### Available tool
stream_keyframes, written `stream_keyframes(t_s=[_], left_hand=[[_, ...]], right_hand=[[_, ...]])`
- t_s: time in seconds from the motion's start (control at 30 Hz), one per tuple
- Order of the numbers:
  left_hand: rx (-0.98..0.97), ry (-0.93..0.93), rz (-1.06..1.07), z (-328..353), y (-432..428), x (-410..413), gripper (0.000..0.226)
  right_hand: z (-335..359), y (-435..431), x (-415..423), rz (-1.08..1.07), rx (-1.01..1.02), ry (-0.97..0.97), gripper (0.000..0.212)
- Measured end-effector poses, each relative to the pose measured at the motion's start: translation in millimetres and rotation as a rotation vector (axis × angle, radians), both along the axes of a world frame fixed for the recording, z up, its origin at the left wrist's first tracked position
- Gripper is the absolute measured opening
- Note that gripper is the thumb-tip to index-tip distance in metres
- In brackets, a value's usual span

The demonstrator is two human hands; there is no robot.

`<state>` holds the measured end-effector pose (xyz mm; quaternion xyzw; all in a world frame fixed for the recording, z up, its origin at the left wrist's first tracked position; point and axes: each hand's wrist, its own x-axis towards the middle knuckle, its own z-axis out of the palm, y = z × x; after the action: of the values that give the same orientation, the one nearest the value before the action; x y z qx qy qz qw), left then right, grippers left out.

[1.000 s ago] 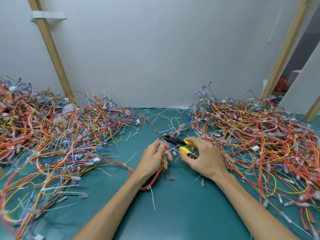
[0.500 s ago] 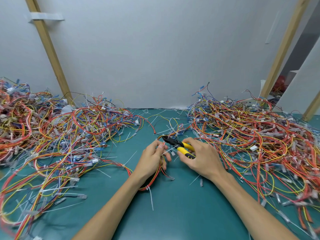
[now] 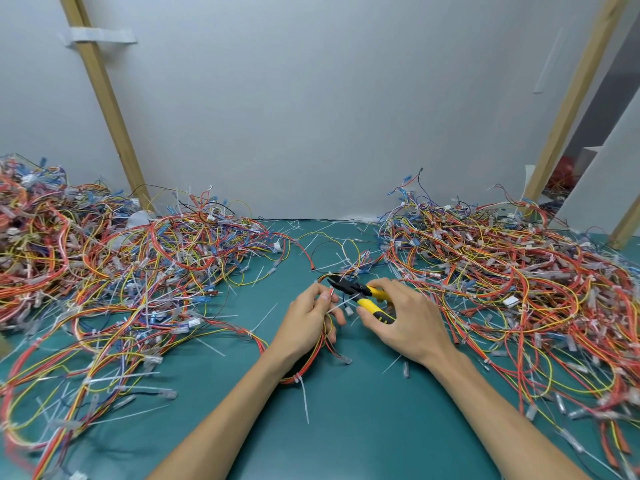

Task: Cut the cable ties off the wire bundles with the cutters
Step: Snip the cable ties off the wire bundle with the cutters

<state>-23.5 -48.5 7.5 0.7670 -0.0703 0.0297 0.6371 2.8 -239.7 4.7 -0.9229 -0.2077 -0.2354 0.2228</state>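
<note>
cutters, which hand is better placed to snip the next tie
Right: the right hand grips the cutters, blades aimed at the wire bundle that the left hand holds.

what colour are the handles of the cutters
Yellow with some black. The cutters are gripped in the right hand, shown best in the head view.
</note>
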Motion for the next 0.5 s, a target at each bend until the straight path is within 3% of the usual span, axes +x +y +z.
stream_keyframes(t_s=[0.5], left_hand=[[0.001,-0.004,0.001,-0.7,-0.5,1.1,0.021]], right_hand=[[3.2,0.6,-2.2,0.037,0.035,-0.063,0.042]])
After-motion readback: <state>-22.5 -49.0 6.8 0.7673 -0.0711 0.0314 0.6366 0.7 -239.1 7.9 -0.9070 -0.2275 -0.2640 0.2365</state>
